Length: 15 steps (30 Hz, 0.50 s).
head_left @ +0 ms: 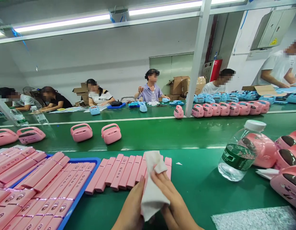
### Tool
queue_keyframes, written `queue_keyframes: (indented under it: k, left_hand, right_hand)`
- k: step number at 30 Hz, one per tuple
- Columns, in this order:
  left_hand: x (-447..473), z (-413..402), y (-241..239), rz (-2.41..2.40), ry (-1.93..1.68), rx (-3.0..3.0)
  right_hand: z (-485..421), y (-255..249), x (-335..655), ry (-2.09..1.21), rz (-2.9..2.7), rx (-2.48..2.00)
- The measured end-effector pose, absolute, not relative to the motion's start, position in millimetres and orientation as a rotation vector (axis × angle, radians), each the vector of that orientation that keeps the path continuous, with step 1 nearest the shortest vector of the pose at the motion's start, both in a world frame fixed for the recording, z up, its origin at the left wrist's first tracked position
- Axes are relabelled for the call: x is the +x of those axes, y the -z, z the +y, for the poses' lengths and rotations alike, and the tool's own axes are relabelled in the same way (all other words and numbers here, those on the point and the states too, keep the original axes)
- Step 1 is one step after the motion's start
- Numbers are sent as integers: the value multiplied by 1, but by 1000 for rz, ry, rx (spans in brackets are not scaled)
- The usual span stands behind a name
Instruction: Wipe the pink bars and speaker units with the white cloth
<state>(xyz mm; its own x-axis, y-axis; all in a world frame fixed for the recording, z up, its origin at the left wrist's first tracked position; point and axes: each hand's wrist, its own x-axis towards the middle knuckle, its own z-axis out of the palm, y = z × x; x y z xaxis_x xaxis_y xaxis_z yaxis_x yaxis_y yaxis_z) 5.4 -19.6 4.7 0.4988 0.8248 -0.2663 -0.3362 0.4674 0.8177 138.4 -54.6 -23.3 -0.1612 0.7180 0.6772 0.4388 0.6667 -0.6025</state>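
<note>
Right now both hands at 6 o'clock: left hand (pixel 131 207) & right hand (pixel 174 204), fingers closed on a white cloth (pixel 152 188) wrapped round a pink strip (pixel 143 171), over the green surface (pixel 198 188). Row of pink strips (pixel 119 174) at 11, blue tray (pixel 90 179) at 9, water bottle (pixel 239 153) at 2.

White walls (pixel 95 54) under tube lights (pixel 61 23); a white post (pixel 198 57) rises from the green bench (pixel 200 185).

Soft white cloth (pixel 152 188), matt and creased. Left of it, pink panels (pixel 119 172) of smooth, satin plastic. Right of it, a clear glossy plastic bottle (pixel 239 153); beneath, matt green table surface (pixel 200 185).
</note>
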Motion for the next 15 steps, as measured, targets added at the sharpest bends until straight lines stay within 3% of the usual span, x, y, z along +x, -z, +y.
queue_keyframes:
  k: [4, 9, 11, 15]
  left_hand:
    - [9, -24, -5, 727, -834, 1228]
    - [15, -22, 14, 569, -758, 1537]
    - [18, -21, 27, 555, -738, 1506]
    - [19, -17, 45, 765, -794, 1474]
  right_hand:
    - [-53, 16, 136, -761, -1244, -1166]
    - [-45, 3, 143, -963, -1153, -1072]
    - [-40, 7, 159, -1001, -1147, -1122]
    - [-22, 25, 214, -720, -901, -1558]
